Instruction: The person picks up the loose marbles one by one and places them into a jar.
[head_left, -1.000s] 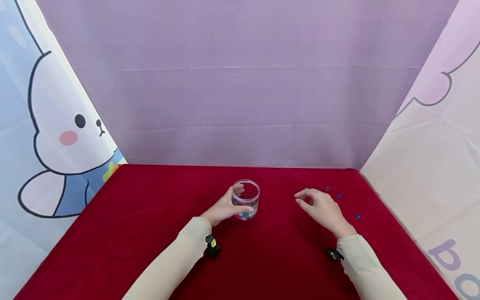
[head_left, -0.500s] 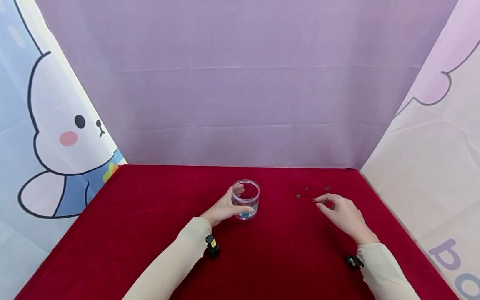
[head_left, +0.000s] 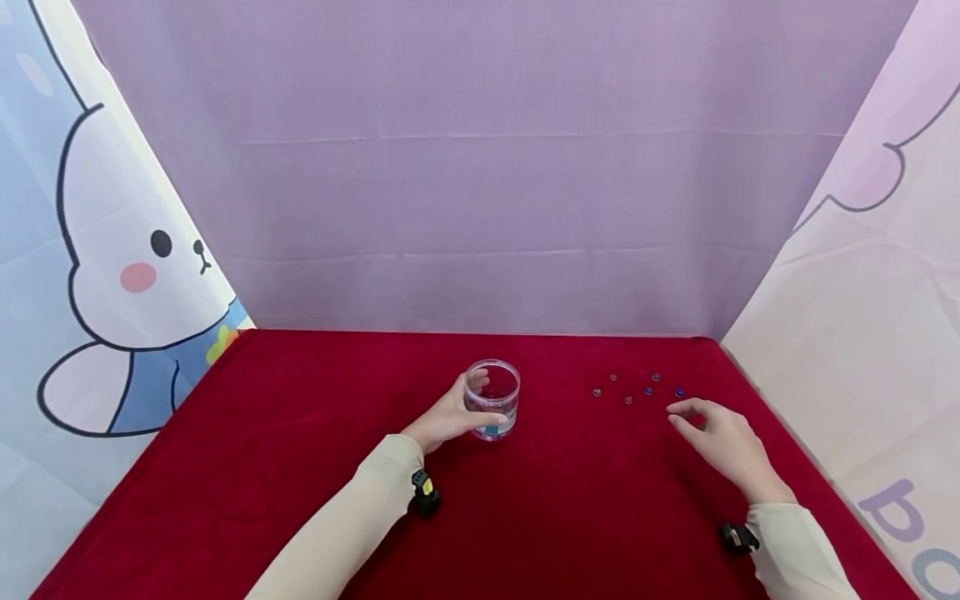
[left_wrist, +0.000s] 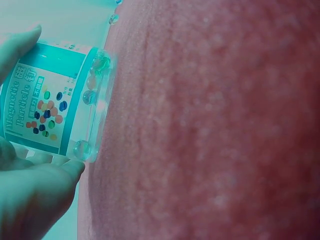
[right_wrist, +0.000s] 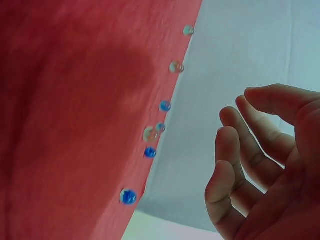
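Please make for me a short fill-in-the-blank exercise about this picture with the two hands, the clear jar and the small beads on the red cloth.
1. The left hand holds a clear ____ that stands on the red cloth.
2. The small beads lie on the cloth, nearer to the ____ hand.
3. The right hand holds ____; its fingers are loosely bent.
4. The wall behind the table is ____ in colour.

Missing words: jar; right; nothing; purple
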